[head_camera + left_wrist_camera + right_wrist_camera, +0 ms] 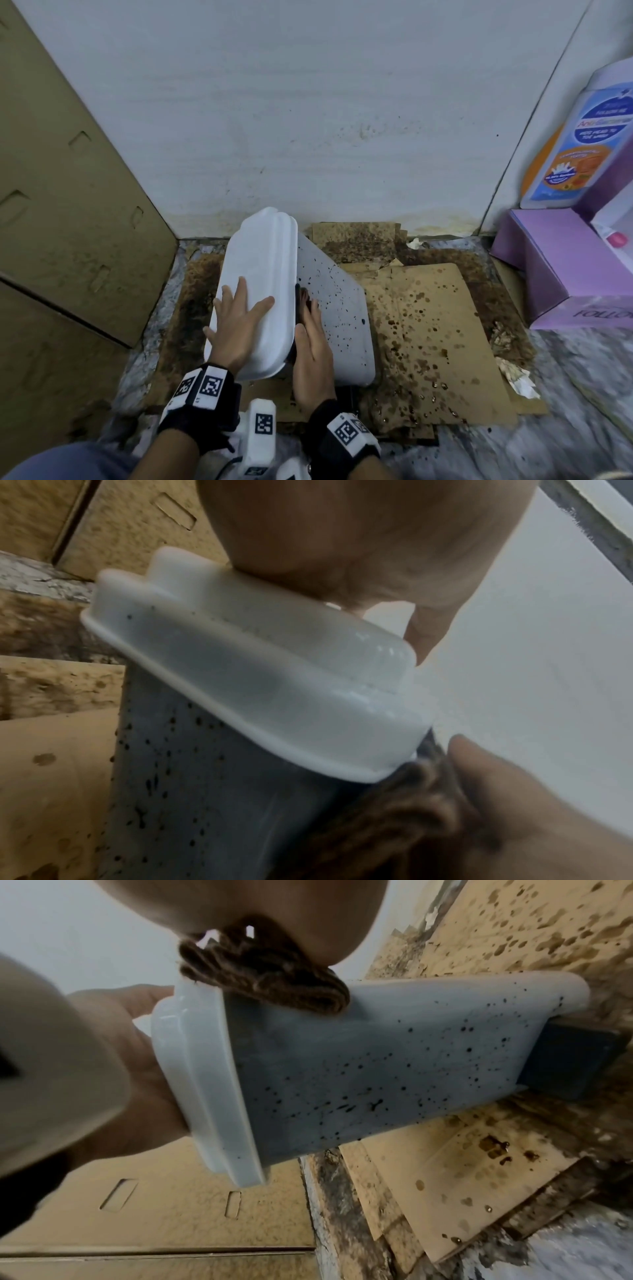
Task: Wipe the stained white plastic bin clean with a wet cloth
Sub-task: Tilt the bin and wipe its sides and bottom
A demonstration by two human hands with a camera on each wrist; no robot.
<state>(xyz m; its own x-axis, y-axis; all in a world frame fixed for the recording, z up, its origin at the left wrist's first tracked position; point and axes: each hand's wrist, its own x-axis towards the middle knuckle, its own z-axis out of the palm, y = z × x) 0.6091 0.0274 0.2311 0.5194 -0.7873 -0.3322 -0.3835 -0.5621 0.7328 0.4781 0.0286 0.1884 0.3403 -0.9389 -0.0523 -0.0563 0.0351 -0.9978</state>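
The white plastic bin (337, 308) stands tilted on stained cardboard, its side speckled with dark spots (342, 1069). A white lid (260, 274) closes its top (274, 685). My left hand (236, 322) lies flat on the lid with fingers spread, and its palm (359, 547) bears on the lid. My right hand (313, 356) presses a brown cloth (303, 301) against the spotted side just under the lid rim, fingers straight. The bunched cloth (267, 980) sits beneath the palm (257, 901). In the left wrist view the cloth (411, 804) touches the rim.
Wet, brown-stained cardboard sheets (428, 325) cover the floor. A cardboard panel (68, 205) leans at the left and a white wall (308, 120) stands behind. Purple boxes (565, 267) sit at the right. A dark block (565, 1056) lies under the bin's base.
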